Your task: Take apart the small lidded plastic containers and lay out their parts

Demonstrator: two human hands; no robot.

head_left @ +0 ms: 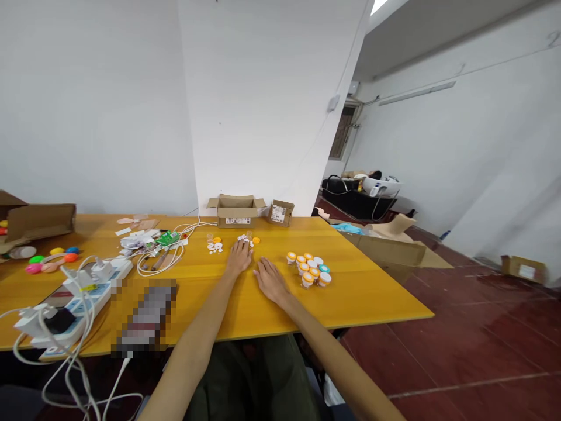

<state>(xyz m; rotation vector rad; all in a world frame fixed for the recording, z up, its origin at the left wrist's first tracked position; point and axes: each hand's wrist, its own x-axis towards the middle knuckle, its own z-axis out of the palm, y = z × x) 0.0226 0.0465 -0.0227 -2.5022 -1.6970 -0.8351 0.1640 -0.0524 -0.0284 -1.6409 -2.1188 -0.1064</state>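
Note:
My left hand (239, 256) lies palm down on the table, fingers stretched forward at a small cluster of white round pieces (245, 238). An orange lid (256, 240) and a small clear cup (249, 234) sit just beyond its fingertips. To its left are more white discs (215, 248), a second clear cup (210, 238) and another orange lid (217, 240). My right hand (270, 280) rests flat on the bare tabletop with its fingers extended. Right of it stands a group of small clear jars (307, 279) with orange, white and teal lids.
An open cardboard box (236, 221) and a smaller box (280, 214) stand by the wall. On the left lie a power strip (87, 298) with cables, a blurred phone-like device (146, 316), packets (142, 240) and colourful balls (52, 260). The yellow table (372, 298) ends at right.

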